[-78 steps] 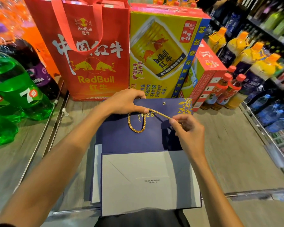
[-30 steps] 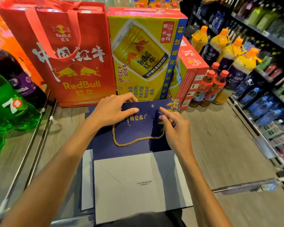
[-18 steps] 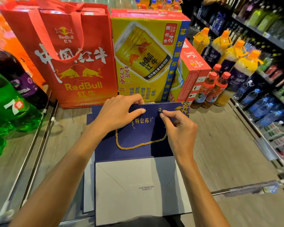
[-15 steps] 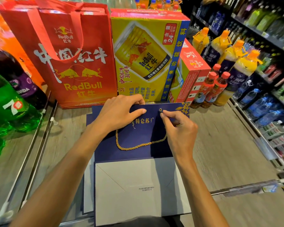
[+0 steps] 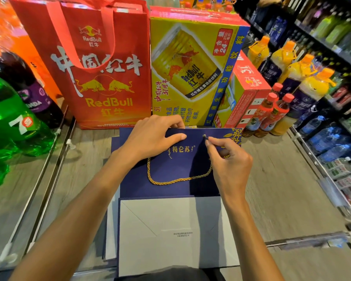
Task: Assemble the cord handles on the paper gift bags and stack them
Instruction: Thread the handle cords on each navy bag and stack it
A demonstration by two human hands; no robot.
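Navy gift bag (image 5: 170, 169) lies flat, left hand (image 5: 150, 136) gripping its top edge, right hand (image 5: 229, 165) pinching gold cord (image 5: 176, 179) at eyelet (image 5: 204, 136)

We get 1 view: wide-angle head cam, facing fwd & down, v. close over the bag (image 5: 170, 169) at centre. L hand (image 5: 152, 136) & R hand (image 5: 229, 165) reach in from 6 o'clock; box (image 5: 190, 67) at 12, shelf (image 5: 330, 47) at 2.

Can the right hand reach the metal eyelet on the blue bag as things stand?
Probably yes. The right hand, pinching the gold cord, sits right beside the eyelet; nothing lies between, and the left hand grips the blue bag away from it.
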